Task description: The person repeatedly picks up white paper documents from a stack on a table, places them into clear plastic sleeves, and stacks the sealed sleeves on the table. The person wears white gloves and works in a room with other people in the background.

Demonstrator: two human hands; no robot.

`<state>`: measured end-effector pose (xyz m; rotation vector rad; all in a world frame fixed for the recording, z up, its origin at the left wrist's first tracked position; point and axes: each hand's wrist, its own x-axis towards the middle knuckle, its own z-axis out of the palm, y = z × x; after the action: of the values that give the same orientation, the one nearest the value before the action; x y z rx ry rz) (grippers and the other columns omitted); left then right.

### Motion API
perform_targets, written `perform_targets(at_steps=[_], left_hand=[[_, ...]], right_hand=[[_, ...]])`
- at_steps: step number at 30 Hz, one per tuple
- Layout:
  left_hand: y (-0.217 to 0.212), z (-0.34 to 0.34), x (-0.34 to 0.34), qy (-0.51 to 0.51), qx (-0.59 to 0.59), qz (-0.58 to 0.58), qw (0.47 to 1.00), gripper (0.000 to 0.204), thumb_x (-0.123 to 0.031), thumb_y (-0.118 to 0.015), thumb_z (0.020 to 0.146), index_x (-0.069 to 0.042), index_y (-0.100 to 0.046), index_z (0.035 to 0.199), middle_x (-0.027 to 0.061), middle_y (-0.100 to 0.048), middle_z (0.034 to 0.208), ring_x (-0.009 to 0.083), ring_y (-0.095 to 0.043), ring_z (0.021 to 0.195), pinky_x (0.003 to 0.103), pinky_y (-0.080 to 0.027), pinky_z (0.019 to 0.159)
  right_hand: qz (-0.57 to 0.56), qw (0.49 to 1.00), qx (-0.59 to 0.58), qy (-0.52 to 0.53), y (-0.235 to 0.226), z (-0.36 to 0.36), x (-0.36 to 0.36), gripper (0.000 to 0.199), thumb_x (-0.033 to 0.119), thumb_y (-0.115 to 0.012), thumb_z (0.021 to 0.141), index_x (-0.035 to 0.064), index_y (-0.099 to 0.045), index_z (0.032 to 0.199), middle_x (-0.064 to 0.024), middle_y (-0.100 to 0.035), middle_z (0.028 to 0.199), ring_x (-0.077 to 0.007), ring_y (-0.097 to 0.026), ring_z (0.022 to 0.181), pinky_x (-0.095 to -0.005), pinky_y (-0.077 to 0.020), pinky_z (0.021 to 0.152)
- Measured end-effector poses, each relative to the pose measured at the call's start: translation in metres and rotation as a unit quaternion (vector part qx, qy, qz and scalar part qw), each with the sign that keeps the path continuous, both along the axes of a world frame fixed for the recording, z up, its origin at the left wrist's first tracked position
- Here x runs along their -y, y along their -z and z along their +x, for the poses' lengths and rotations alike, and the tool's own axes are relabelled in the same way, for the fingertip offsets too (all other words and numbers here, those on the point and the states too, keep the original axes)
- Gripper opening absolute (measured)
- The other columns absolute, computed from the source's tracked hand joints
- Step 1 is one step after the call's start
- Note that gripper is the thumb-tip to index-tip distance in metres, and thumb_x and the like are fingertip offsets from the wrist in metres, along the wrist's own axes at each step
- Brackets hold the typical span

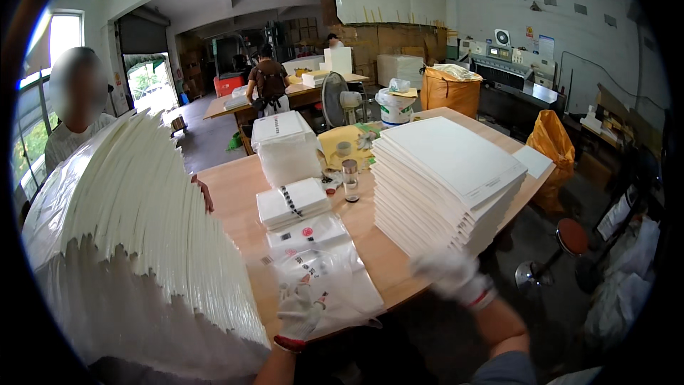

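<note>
My left hand (299, 311), in a white knit glove with a red cuff, is at the table's front edge. Its fingers are closed on a clear plastic bag (348, 287) on top of flat printed bags. My right hand (447, 269), gloved the same way, is smeared by motion beside the near lower corner of a tall stack of white boards (456, 160); whether it touches them I cannot tell. Beyond the loose bags lies a pile of folded bags (293, 202), and behind it a taller stack of packed bags (287, 153).
A big leaning stack of plastic-wrapped white boards (149, 242) fills the left, with a person (75, 111) behind it. A clear jar (350, 180) stands mid-table (246, 193). Beyond are a fan (333, 100), a white bucket (396, 107) and orange sacks (450, 91). A stool (572, 237) is at right.
</note>
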<state>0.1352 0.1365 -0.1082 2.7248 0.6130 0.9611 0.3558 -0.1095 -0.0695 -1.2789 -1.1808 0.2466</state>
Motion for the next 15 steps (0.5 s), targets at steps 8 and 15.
perform_targets(at_steps=[8, 15], left_hand=[[-0.04, -0.028, 0.051, 0.134, 0.214, -0.274, 0.928, 0.024, -0.006, -0.064, 0.078, 0.002, -0.058, 0.1, 0.0117, -0.064, 0.086, 0.0187, -0.062, 0.078, 0.029, -0.049, 0.07], [-0.076, 0.03, 0.113, 0.34, -0.039, -0.492, 0.801, 0.021, -0.015, -0.059, 0.086, -0.003, -0.059, 0.103, 0.0069, -0.063, 0.096, 0.0178, -0.061, 0.086, 0.03, -0.049, 0.072]], right_hand=[[-0.236, 0.78, 0.463, 0.35, -0.137, 0.073, 0.032, 0.039, 0.032, -0.062, 0.08, 0.0086, -0.052, 0.111, -0.0142, -0.062, 0.095, -0.0308, -0.061, 0.086, -0.0379, -0.0493, 0.072], [-0.137, 0.681, 0.593, 0.408, -0.148, 0.058, 0.045, 0.011, 0.022, -0.057, 0.082, 0.0111, -0.057, 0.081, -0.0085, -0.057, 0.068, -0.0247, -0.058, 0.061, -0.0359, -0.0459, 0.052]])
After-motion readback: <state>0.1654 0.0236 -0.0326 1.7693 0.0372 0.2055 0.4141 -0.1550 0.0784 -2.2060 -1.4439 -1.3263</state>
